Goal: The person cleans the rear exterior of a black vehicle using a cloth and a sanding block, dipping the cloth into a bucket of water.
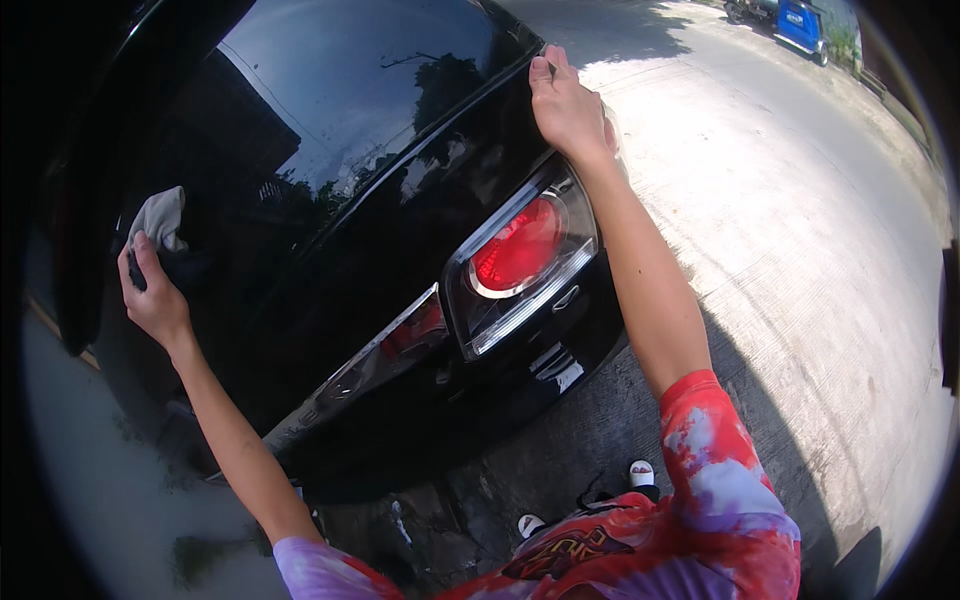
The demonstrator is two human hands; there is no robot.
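A glossy black car rear (300, 330) fills the left and middle. My left hand (150, 285) pinches a crumpled grey cloth (162, 215) against the dark bodywork at the left, with a small dark patch under the fingers that I cannot make out. My right hand (570, 110) grips the car's rear corner edge beside the glass, fingers bent and close together. The tinted rear window (340, 90) reflects sky and trees. Below my right hand is a red round taillight (515, 243) in a clear housing, with a bright trim strip (350, 372) running down-left from it.
Sunlit concrete pavement (790, 270) extends to the right, partly shaded near the car. A blue vehicle with a sidecar (795, 25) stands along the road at the top right. Two white sandals (641, 470) on my feet show below, beside the bumper.
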